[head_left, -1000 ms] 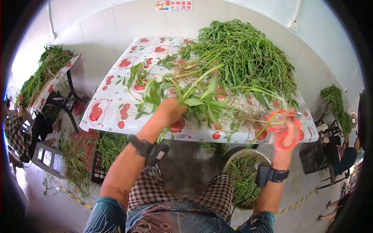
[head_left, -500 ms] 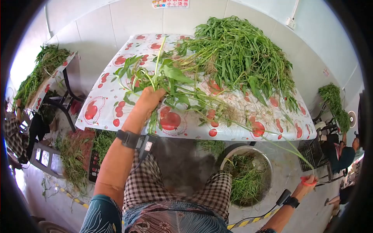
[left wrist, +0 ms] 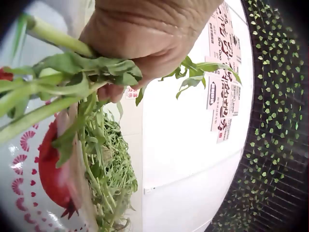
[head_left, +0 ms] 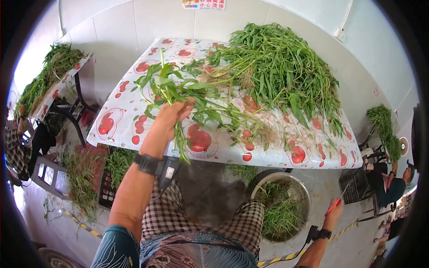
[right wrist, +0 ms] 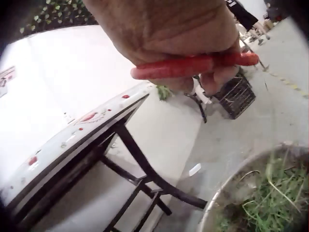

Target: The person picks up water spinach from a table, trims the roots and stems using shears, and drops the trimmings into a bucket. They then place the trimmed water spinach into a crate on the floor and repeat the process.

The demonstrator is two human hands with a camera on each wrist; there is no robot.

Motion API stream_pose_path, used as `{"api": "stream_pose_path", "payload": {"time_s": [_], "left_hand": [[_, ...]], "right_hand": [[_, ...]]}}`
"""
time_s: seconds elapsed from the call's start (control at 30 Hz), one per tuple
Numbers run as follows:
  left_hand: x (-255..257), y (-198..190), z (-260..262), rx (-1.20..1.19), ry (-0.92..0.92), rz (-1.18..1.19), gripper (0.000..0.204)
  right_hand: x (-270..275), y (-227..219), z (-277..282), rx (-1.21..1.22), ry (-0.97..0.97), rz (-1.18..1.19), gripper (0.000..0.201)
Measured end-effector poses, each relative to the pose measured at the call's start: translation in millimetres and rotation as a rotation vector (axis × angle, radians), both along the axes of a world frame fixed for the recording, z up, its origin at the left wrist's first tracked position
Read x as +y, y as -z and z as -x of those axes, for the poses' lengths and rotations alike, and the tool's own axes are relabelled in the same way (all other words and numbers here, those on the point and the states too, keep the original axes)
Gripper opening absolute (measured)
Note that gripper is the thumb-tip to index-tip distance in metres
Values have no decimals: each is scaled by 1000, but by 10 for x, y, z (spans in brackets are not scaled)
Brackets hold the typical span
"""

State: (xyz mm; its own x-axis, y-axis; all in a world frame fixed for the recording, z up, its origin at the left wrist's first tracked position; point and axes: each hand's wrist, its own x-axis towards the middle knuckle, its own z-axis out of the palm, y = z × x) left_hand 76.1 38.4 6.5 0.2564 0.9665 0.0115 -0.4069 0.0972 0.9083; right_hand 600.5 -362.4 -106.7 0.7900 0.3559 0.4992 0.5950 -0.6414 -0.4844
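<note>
My left hand (head_left: 172, 117) grips a bunch of leafy green stems (head_left: 166, 87) over the left half of the table. In the left wrist view, thick stems and leaves (left wrist: 72, 87) stick out on both sides of the curled fingers. Low on the right, past the table's front edge, my right hand (head_left: 333, 218) holds red-handled scissors (head_left: 332, 207). The red handle (right wrist: 174, 67) lies across the fingers in the right wrist view, and the blades are hardly visible. Beside that hand stands a metal basin (head_left: 308, 201) with green cuttings (head_left: 281, 216) in it.
A large heap of greens (head_left: 286, 67) covers the back right of the table (head_left: 118, 105), with loose stems and roots (head_left: 263, 131) before it. Black crates (head_left: 353, 183) stand on the floor at right. More greens (head_left: 80, 178) lie at lower left. Other people sit at both sides.
The right hand with the scissors has gone from the roots at the table's right front down beside the basin, and the long stem near it is gone. The left hand has shifted left with the bunch.
</note>
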Motion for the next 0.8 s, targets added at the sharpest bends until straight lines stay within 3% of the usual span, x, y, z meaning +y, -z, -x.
{"api": "stream_pose_path", "payload": {"time_s": [0.07, 0.13, 0.2, 0.27, 0.33, 0.5, 0.6, 0.73, 0.8], "left_hand": [[-42, -37, 19, -54, -4, 52, 31], [-23, 11, 50, -107, 3, 55, 32], [-20, 42, 66, -157, 5, 61, 33], [-38, 45, 86, -198, 0, 68, 33], [-38, 71, 108, -259, 16, 68, 33], [-102, 83, 147, -382, 20, 44, 31], [-114, 92, 186, -424, -10, 46, 29], [-153, 64, 177, -447, -71, 67, 28], [-151, 59, 157, -463, -85, 75, 27]], "right_hand": [[609, -455, 165, 54, -202, -151, 35], [1332, -1163, 1004, 60, -491, -403, 37], [1808, -1434, 1246, 162, -575, -135, 34], [2269, -1642, 1692, 50, -819, -102, 37], [2658, -1754, 2120, 83, -939, 45, 36], [3306, -1597, 2620, -187, -1056, 326, 31], [3347, -1592, 2730, -24, -1053, 157, 32], [3220, -1706, 2779, 150, -1002, -381, 35], [3198, -1621, 2702, 142, -1044, -396, 39]]}}
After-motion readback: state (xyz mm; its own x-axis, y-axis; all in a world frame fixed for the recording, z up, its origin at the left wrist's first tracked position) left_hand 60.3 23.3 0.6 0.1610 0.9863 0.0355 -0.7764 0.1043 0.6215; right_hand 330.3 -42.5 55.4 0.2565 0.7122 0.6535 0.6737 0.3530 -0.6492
